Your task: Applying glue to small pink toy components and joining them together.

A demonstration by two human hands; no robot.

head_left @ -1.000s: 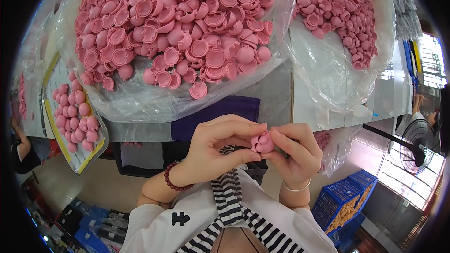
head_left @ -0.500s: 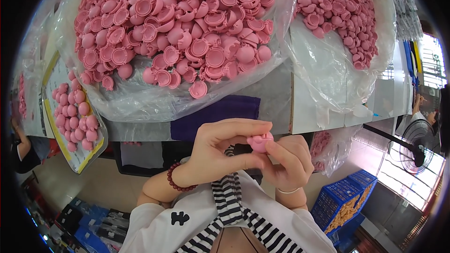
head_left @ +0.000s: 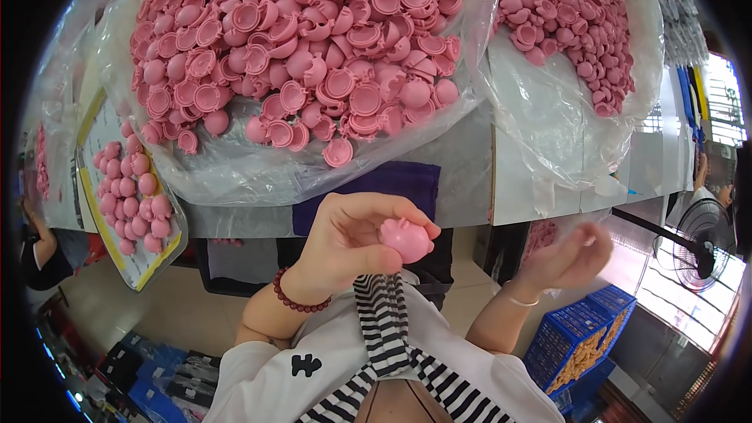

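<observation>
In front of my chest, my left hand (head_left: 356, 239) grips a round pink plastic piece (head_left: 406, 240) with small nubs on it, between thumb and fingers. My right hand (head_left: 568, 257) is out to the right, apart from that piece, beside a bag of pink parts (head_left: 540, 233). Motion smears its fingers, so whether they hold anything does not show. Beyond both hands, a large heap of pink half-shells (head_left: 298, 55) lies on clear plastic sheeting (head_left: 235, 180). Closed pink balls (head_left: 129, 197) sit together on a yellow-edged tray (head_left: 129, 270) to the left.
A folded purple cloth (head_left: 392, 182) lies at the table's near edge. Another heap of small pink parts (head_left: 564, 16) is at the far right. Lower right stand blue crates (head_left: 560, 337) with tan pieces and a black fan (head_left: 697, 243). Another person's arm (head_left: 41, 239) shows far left.
My right hand has let go of the pink piece and swung out to the right. My left hand keeps the piece, now turned and a little further left.
</observation>
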